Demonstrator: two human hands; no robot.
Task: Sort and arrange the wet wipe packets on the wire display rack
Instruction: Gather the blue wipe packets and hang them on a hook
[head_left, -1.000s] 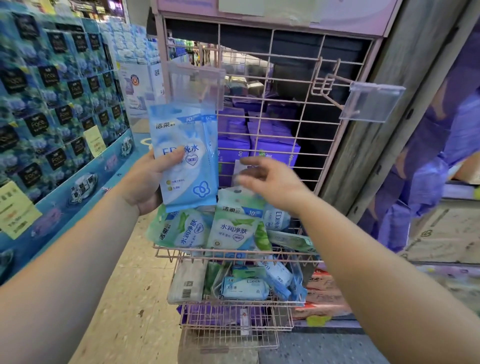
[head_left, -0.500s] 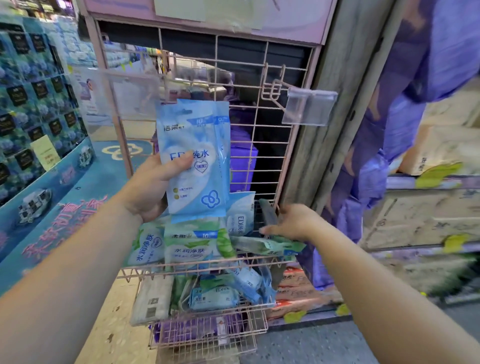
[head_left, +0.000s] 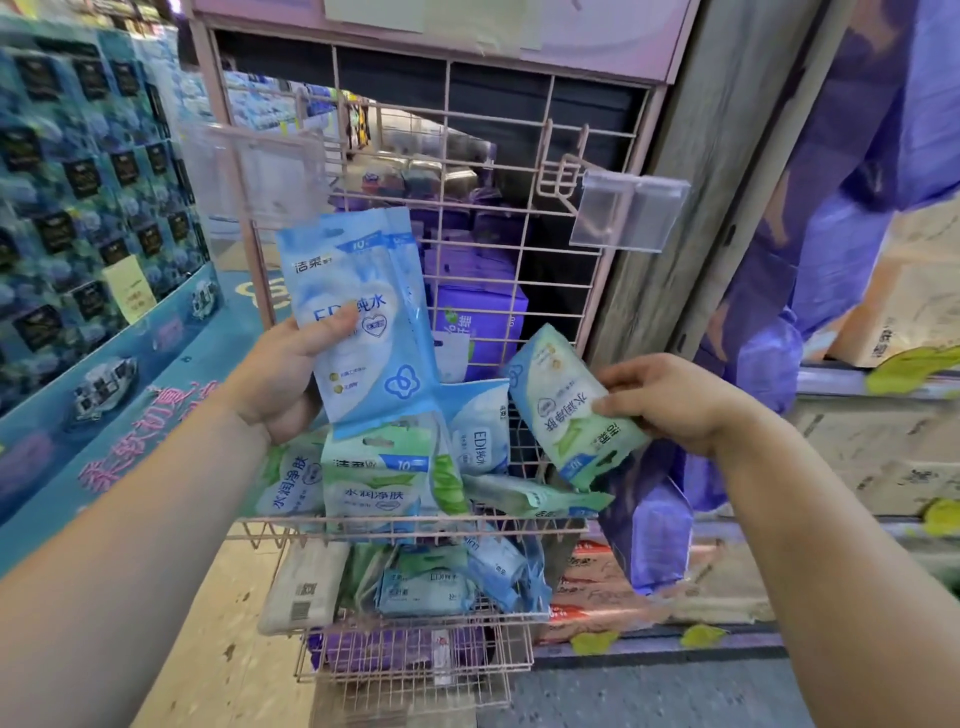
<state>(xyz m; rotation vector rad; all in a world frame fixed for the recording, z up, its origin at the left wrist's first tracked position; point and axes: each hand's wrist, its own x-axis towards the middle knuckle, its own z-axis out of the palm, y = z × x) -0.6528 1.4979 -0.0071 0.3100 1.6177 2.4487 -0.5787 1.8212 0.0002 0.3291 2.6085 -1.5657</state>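
A pink wire display rack (head_left: 524, 187) stands in front of me with wire baskets low down. My left hand (head_left: 280, 384) grips a stack of blue wet wipe packets (head_left: 363, 312), upright, in front of the grid. My right hand (head_left: 670, 400) pinches a green and white wet wipe packet (head_left: 561, 410), tilted and upside down, just right of the upper basket. In that upper basket (head_left: 405, 522) lie several green packets (head_left: 374, 488) and a blue one (head_left: 480, 431). The lower basket (head_left: 415, 670) holds more mixed packets (head_left: 431, 587).
Two clear plastic price holders (head_left: 623, 213) stick out from hooks on the grid. A blue product display (head_left: 93, 208) fills the left side. A wooden pillar (head_left: 691, 182) and purple wrapped goods (head_left: 831, 234) stand on the right, with cardboard boxes (head_left: 898, 317) behind.
My right hand has lifted a green packet out of the upper basket's right side and raised it. My left hand keeps holding the blue packets in about the same place.
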